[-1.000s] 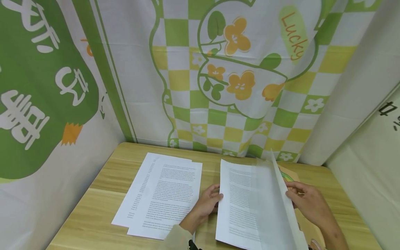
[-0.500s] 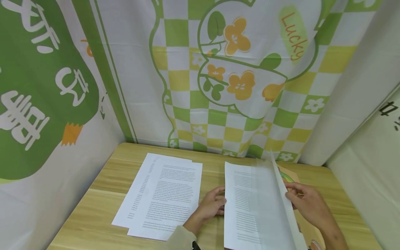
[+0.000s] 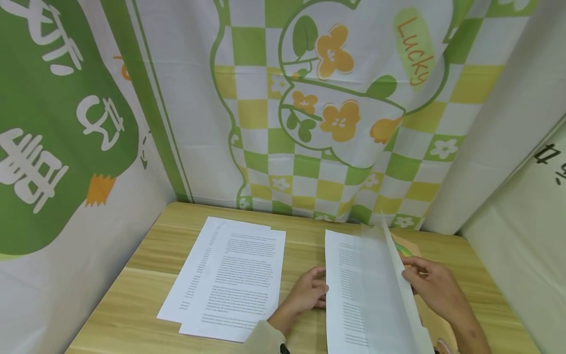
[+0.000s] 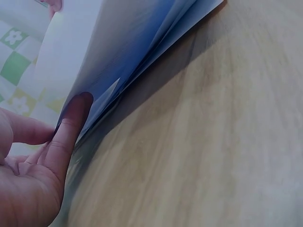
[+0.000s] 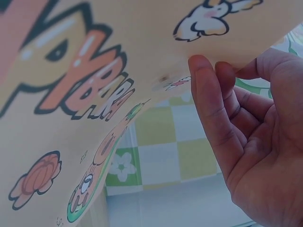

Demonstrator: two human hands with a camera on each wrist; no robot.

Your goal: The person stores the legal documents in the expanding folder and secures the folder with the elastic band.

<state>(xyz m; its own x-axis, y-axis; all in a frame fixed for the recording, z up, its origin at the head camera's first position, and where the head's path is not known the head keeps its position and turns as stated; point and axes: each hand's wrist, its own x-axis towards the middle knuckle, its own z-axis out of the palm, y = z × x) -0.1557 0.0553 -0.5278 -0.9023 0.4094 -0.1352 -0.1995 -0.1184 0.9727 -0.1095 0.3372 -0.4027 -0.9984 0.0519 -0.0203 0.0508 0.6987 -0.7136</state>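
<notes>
My left hand (image 3: 309, 292) pinches the left edge of a printed sheet of paper (image 3: 335, 305), thumb on one face and a finger on the other in the left wrist view. The right part of this sheet lies beneath a translucent plastic sheet (image 3: 380, 290), its print showing faintly through. My right hand (image 3: 435, 287) pinches the raised edge of a tan folder (image 5: 94, 142) printed with cartoons and lettering, thumb and fingers on either side of it. Bluish-looking layers (image 4: 156, 42) fan out below the paper in the left wrist view.
Two overlapping printed sheets (image 3: 247, 280) lie on the wooden table (image 3: 146, 275) to the left. A patterned green and white curtain (image 3: 305, 162) hangs right behind the table's back edge, with pale cloth (image 3: 513, 206) at the right side.
My left hand has moved right with the printed sheet, and more of that sheet is now under the translucent plastic. My right hand stays nearly still at the folder's edge.
</notes>
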